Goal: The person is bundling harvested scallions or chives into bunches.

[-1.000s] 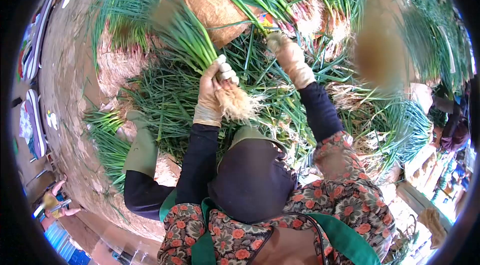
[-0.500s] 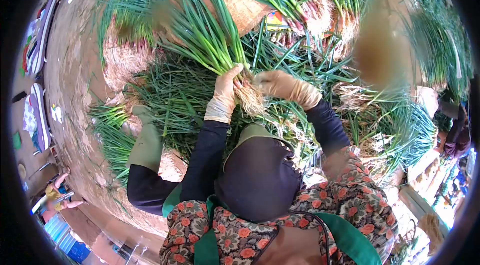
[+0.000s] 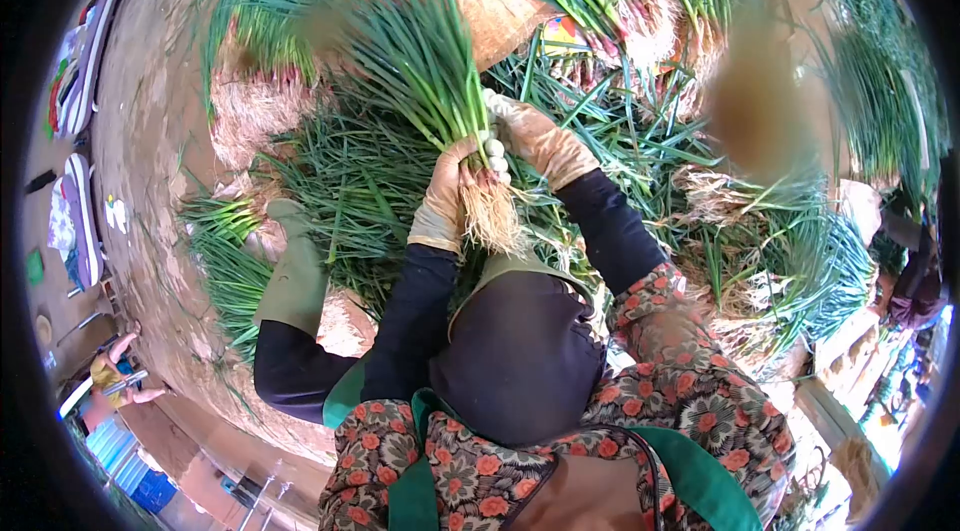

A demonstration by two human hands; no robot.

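In a pale glove, my left hand [image 3: 446,193] is closed around the lower stems of a bunch of green onions [image 3: 440,91]. The leaves point up and slightly left, and the pale roots hang down over my knee. My right hand [image 3: 532,136], gloved too, is beside the bunch on its right, with its fingers bent at the stems; whether they grip any stem is not clear. Under both hands lies a heap of loose green onions [image 3: 370,181].
A tied-looking bundle [image 3: 265,81] stands at upper left, and others lie at top centre near a brown sack [image 3: 495,6]. More onions [image 3: 740,271] are at right. My boot [image 3: 297,271] is at left. A person [image 3: 915,276] is at far right.
My right hand has moved up and left from the roots to the stems. The bunch has turned more upright, and more fingers of my left hand show around it.
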